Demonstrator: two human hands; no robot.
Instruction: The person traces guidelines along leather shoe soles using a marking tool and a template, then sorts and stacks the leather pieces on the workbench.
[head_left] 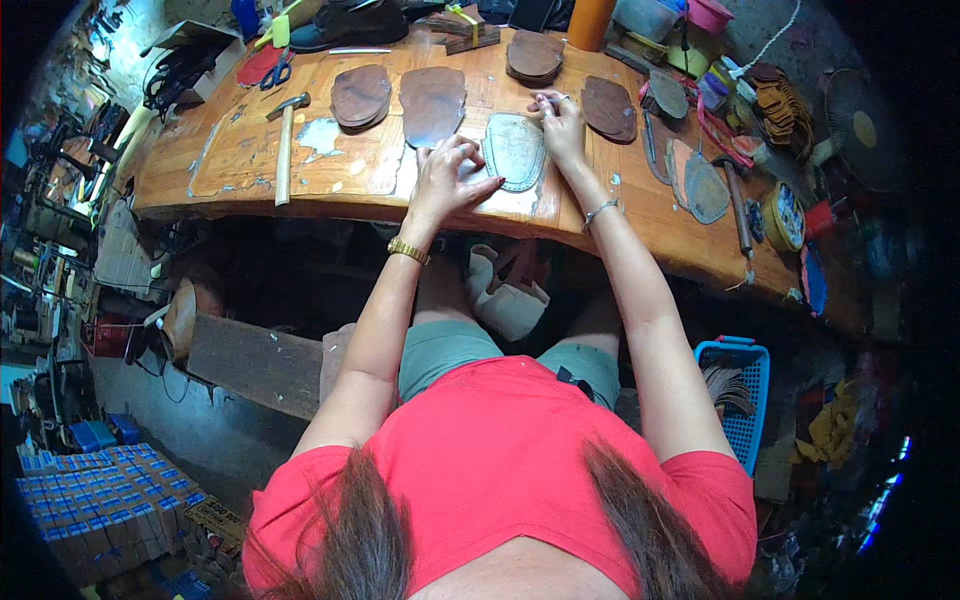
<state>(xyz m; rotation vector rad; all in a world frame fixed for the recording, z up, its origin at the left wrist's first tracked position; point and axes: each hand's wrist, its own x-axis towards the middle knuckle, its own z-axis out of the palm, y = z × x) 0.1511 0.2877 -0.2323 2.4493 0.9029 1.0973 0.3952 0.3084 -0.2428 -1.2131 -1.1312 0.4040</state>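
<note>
A pale grey, rounded piece with a stitched-looking border [515, 152] lies flat on the wooden table between my hands. My left hand [445, 180] is beside it, fingers bent and thumb stretched apart towards its lower edge; nothing shows in its grip. Just beyond that hand lies a brown leather piece [433, 103], its lower end close to my fingers. My right hand [563, 128] is over the pale piece's upper right side, with thumb and fingertips drawn together. Whatever they pinch, if anything, is too small to make out.
Stacks of brown leather pieces [361, 97] [534, 56] [608, 108] lie around the work spot. A hammer [285, 150] and blue scissors [276, 72] are on the left. Another hammer-like tool [735, 205] and a round tin [783, 217] sit right. Below right stands a blue basket [745, 430].
</note>
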